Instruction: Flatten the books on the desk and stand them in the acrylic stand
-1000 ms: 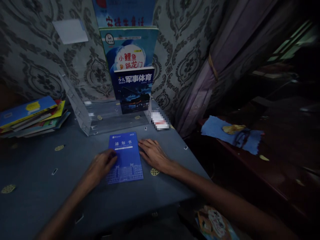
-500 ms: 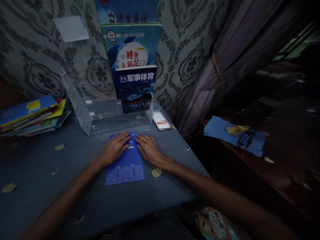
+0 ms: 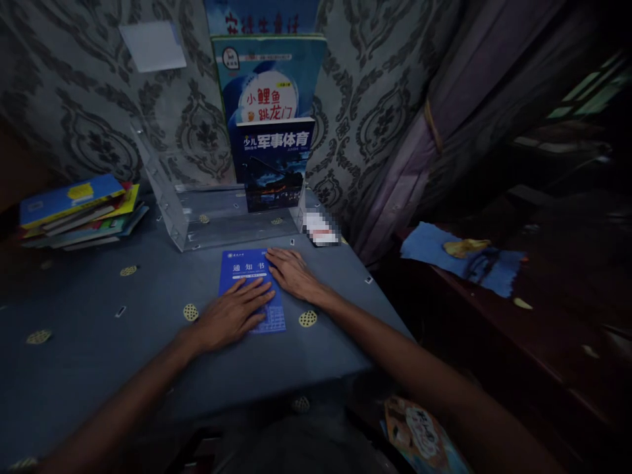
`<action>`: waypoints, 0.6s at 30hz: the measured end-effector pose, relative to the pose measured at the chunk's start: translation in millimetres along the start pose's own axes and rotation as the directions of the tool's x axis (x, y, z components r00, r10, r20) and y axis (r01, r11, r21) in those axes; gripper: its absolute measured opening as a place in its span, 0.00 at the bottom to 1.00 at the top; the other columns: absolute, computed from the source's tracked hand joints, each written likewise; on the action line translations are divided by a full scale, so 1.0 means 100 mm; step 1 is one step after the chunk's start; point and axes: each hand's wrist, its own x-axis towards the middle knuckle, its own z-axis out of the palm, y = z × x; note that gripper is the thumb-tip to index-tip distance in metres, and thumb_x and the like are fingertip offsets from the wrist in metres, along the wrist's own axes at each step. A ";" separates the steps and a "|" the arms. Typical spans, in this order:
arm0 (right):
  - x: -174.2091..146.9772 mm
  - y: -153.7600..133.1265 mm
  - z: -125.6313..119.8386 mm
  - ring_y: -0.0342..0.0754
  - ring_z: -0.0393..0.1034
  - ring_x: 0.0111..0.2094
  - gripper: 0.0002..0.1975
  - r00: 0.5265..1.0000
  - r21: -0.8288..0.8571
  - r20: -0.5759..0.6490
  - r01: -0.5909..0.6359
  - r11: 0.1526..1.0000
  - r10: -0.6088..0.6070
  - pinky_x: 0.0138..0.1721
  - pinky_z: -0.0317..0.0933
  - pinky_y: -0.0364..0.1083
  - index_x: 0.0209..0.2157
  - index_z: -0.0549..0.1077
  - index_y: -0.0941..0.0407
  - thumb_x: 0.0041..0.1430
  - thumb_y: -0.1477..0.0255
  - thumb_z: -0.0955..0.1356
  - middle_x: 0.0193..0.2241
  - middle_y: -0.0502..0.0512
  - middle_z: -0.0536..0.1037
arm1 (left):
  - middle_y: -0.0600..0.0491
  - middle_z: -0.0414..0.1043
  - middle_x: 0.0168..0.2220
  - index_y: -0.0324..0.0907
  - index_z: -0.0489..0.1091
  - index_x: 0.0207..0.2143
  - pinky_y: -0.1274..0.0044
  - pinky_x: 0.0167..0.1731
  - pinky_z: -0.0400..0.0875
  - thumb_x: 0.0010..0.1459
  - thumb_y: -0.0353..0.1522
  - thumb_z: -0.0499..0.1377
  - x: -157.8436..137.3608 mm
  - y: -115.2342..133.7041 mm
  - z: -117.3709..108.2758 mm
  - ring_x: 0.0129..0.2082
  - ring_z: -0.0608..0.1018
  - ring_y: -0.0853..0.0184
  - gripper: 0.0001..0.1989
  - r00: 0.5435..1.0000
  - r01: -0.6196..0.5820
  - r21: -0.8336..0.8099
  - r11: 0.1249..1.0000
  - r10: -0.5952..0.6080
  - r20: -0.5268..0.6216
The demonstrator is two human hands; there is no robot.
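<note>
A blue booklet (image 3: 249, 259) with white lettering lies flat on the cloth-covered table. Across its lower half rests my left hand (image 3: 237, 313), open, with the fingers stretched out to the right. My right hand (image 3: 293, 275) is open too, its fingertips on the upper right edge of the booklet. Behind the booklet stands a clear plastic book rack (image 3: 180, 227). Its right end holds a dark blue book (image 3: 276, 164) upright, with a taller teal book (image 3: 271, 56) and another blue book (image 3: 259, 16) behind.
At the left is a pile of books (image 3: 81, 210). A pixelated white item (image 3: 322, 230) lies right of the rack. Patterned curtain (image 3: 355, 125) hangs behind. Off the table's right edge is a dark red surface (image 3: 494, 336) with a blue cloth (image 3: 424, 250); a colourful book (image 3: 419, 431) sits below.
My left hand has slid down from the upper part of the booklet to its lower half, uncovering the title. My right hand stays at the upper right edge. The view has shifted slightly.
</note>
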 end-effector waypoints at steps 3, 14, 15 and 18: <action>0.00 -0.01 -0.02 0.53 0.59 0.67 0.22 1.000 -0.002 0.015 -0.002 1.000 0.002 0.66 0.51 0.57 0.63 0.68 0.60 0.72 0.69 0.61 0.64 0.65 0.68 | 0.54 0.55 0.71 0.52 0.56 0.69 0.62 0.72 0.44 0.74 0.42 0.44 -0.16 0.19 0.02 0.72 0.55 0.64 0.25 0.999 -0.039 -0.020 0.999 0.039 0.004; -0.01 -0.11 -0.11 0.56 0.56 0.69 0.28 0.997 -0.039 0.081 -0.009 0.999 0.012 0.68 0.48 0.58 0.65 0.64 0.63 0.71 0.62 0.63 0.67 0.67 0.63 | 0.54 0.54 0.71 0.52 0.57 0.69 0.61 0.71 0.46 0.74 0.42 0.45 -0.38 0.46 -0.01 0.72 0.56 0.65 0.24 0.999 0.017 -0.160 0.987 -0.012 0.035; -0.01 -0.11 -0.11 0.56 0.56 0.69 0.28 0.997 -0.041 0.081 -0.007 0.999 0.010 0.68 0.48 0.58 0.65 0.64 0.63 0.71 0.62 0.63 0.67 0.67 0.63 | 0.54 0.55 0.71 0.52 0.58 0.68 0.62 0.71 0.46 0.74 0.42 0.44 -0.38 0.43 -0.02 0.71 0.57 0.66 0.24 0.999 0.025 -0.177 0.984 -0.020 0.035; -0.02 -0.12 -0.11 0.56 0.56 0.69 0.27 0.997 -0.048 0.074 -0.008 0.999 0.012 0.68 0.48 0.57 0.65 0.64 0.63 0.71 0.62 0.63 0.67 0.68 0.64 | 0.51 0.58 0.70 0.48 0.60 0.67 0.62 0.71 0.48 0.73 0.43 0.44 -0.33 0.24 -0.05 0.71 0.58 0.65 0.25 0.996 0.083 -0.188 0.979 -0.085 -0.004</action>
